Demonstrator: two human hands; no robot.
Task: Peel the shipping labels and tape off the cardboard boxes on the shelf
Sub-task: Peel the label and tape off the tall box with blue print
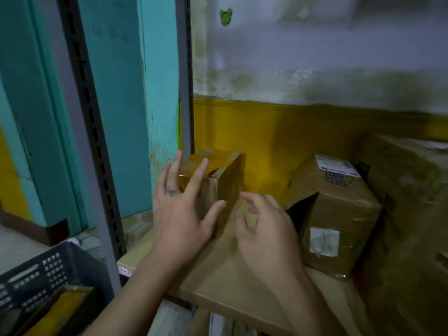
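On the pale flat shelf (pixel 230 294) stand 3 boxes. The small brown cardboard box (pixel 225 180) sits at the back left, beside the grey slotted metal upright (pixel 184 93). The mid-sized brown cardboard box (pixel 339 204) lies to its right, apart from it; the large brown cardboard box (pixel 412 190) is farthest right. The left hand (pixel 179 214) rests on the small box's near left side; the right hand (pixel 269 234) is between the 2 nearer boxes. The dark perforated plastic crate (pixel 48 270) lies lower left, beyond the shelf.

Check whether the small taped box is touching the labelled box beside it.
Apart. The head view shows yellow wall and bare shelf between the small taped box and the labelled box.
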